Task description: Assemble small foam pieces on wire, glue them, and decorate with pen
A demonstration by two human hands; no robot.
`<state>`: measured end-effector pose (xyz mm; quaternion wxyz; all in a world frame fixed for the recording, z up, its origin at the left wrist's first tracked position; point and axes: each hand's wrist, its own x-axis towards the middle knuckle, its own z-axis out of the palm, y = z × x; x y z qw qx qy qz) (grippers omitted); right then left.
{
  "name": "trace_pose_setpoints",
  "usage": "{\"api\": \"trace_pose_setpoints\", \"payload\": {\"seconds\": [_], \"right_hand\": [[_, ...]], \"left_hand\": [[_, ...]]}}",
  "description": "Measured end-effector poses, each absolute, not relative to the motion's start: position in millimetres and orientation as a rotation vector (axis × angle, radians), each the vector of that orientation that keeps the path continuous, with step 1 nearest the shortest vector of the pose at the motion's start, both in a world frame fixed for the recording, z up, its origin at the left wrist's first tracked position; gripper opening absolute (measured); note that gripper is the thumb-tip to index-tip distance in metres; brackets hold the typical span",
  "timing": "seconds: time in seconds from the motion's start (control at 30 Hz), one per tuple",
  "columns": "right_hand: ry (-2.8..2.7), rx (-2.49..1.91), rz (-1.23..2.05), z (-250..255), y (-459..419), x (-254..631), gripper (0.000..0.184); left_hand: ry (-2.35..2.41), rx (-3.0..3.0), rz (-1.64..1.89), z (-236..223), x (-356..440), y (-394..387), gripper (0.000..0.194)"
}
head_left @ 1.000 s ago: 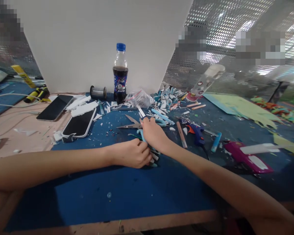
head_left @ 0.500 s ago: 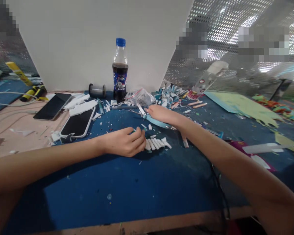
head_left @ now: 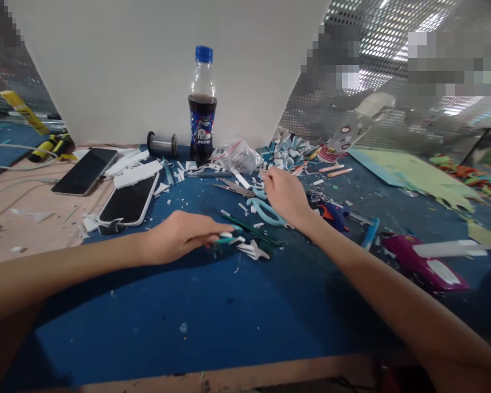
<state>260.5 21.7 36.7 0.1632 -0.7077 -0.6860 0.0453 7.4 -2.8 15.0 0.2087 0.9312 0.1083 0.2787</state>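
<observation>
My left hand (head_left: 178, 236) pinches a thin teal-and-white strip (head_left: 229, 238) between thumb and fingers above the blue table. A bunch of short white strips (head_left: 253, 250) extends from its right end; whether they are joined to it, I cannot tell. Just behind runs a thin dark green stick (head_left: 251, 228) lying flat. My right hand (head_left: 285, 196) is closed, fingers curled down beside the scrap pile; what its fingertips hold, if anything, is hidden. Close by its left side lie light blue-handled scissors (head_left: 268, 212), blades pointing left.
A Pepsi bottle (head_left: 203, 109), a spool (head_left: 162, 144) and a plastic bag (head_left: 239, 157) stand at the back by a white board. Scraps (head_left: 290, 150) are heaped beyond my right hand. Two phones (head_left: 129, 202) lie left, a magenta pouch (head_left: 429, 262) right.
My right hand has moved off the scissors, to the right. My left hand has shifted left and lifted the teal-and-white strip; the row of white strips is now bunched and tilted.
</observation>
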Motion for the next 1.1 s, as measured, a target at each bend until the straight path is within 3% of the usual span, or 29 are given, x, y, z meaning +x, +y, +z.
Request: {"api": "trace_pose_setpoints", "payload": {"seconds": [0.13, 0.27, 0.43, 0.57, 0.8, 1.1], "right_hand": [[-1.78, -1.907, 0.377, 45, 16, 263, 0.031], [-1.581, -1.782, 0.879, 43, 12, 260, 0.037], [-1.383, -1.581, 1.424, 42, -7, 244, 0.028], [-1.108, -1.26, 1.745, 42, -26, 228, 0.023], [-1.12, -1.173, 1.383, 40, -35, 217, 0.03], [-1.24, -1.123, 1.441, 27, -44, 204, 0.019]], "left_hand": [[0.574, 2.113, 0.672, 15, 8, -4, 0.028], [0.664, 1.984, 0.604, 9, 10, -1, 0.032], [0.752, 1.763, 0.65, -1, 10, 2, 0.033], [0.743, 1.557, 0.777, -5, 12, 1, 0.022], [0.672, 1.481, 0.723, -2, 17, -6, 0.022], [0.765, 1.527, 0.648, -6, 15, -6, 0.029]]}}
